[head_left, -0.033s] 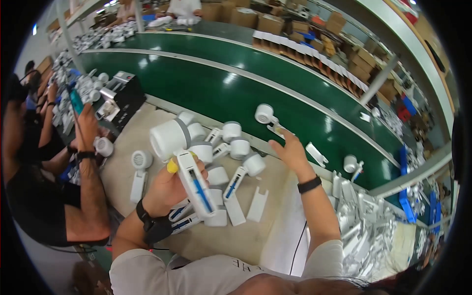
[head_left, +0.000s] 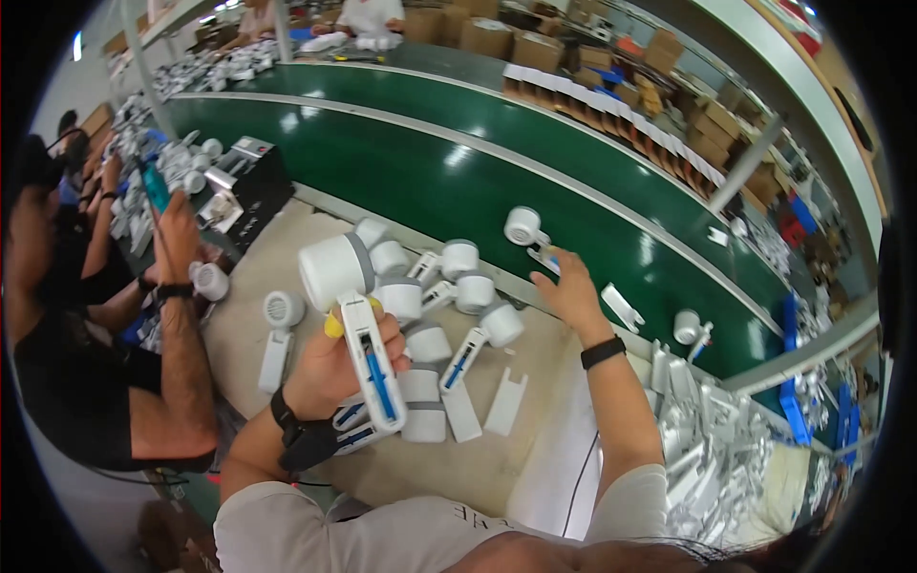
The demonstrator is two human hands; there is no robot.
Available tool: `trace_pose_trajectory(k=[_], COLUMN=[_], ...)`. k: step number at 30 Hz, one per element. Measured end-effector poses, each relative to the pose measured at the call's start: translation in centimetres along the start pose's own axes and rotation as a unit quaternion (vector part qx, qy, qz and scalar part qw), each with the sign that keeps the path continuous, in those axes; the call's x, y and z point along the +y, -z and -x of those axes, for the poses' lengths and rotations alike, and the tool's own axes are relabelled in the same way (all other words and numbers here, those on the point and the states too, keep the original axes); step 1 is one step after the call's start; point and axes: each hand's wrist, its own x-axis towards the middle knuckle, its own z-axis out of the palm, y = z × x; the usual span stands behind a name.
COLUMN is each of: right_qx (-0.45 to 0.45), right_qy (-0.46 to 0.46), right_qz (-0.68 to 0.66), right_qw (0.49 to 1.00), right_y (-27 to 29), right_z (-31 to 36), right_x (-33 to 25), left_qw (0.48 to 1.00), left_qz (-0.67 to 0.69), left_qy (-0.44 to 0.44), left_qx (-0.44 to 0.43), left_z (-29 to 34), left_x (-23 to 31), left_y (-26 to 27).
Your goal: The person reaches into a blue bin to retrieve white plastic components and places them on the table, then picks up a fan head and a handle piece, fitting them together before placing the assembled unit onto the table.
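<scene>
My left hand (head_left: pixel 330 358), with yellow covers on its fingertips, is closed round a white handheld device (head_left: pixel 374 368). Its large round head with a grey band points up and away; the open handle shows a blue strip inside. My right hand (head_left: pixel 573 291) reaches over the green belt's near edge, thumb apart from its stretched fingers. Those fingertips are at the handle of another white device (head_left: pixel 522 226) lying on the belt, partly hidden by them. Several similar devices (head_left: pixel 461 358) lie on the beige work surface, with loose white handle covers (head_left: pixel 505 401) beside them.
The green conveyor belt (head_left: pixel 382 143) runs across the far side. A white cover (head_left: pixel 622 307) and another device (head_left: pixel 687 327) lie on it. White parts (head_left: pixel 707 449) are heaped at right. A black metal box (head_left: pixel 253 191) and a co-worker's arm (head_left: pixel 181 334) are at left.
The whole view has shifted slightly. In my left hand, the lower end of the device's handle has swung a little to the left. My right hand stays near the device on the belt.
</scene>
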Motion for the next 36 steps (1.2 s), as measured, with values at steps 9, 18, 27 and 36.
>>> trace_pose_trajectory(k=[9,18,27,36], right_qx=[-0.062,-0.037,0.014,-0.074], right_qy=[-0.041,-0.039,-0.107,-0.182], right_qz=[0.139,0.061,-0.156,-0.085], right_qw=[0.988,0.997,0.982,0.977], right_y=[-4.6,-3.1,1.9,10.9], right_z=[-2.7,-0.7,4.6,18.0], right_x=[3.6,2.1,0.2,-6.3], left_qw=[0.998,0.953,0.911,0.598], left_qz=[-0.042,-0.226,-0.342,-0.738], left_qy=[-0.044,-0.068,-0.124,-0.152], left_qx=[-0.029,0.192,0.196,0.274], left_z=[1.7,0.8,-1.9,-5.6], left_x=[0.0,0.6,4.9,19.4], left_y=[1.0,1.0,1.8,9.3])
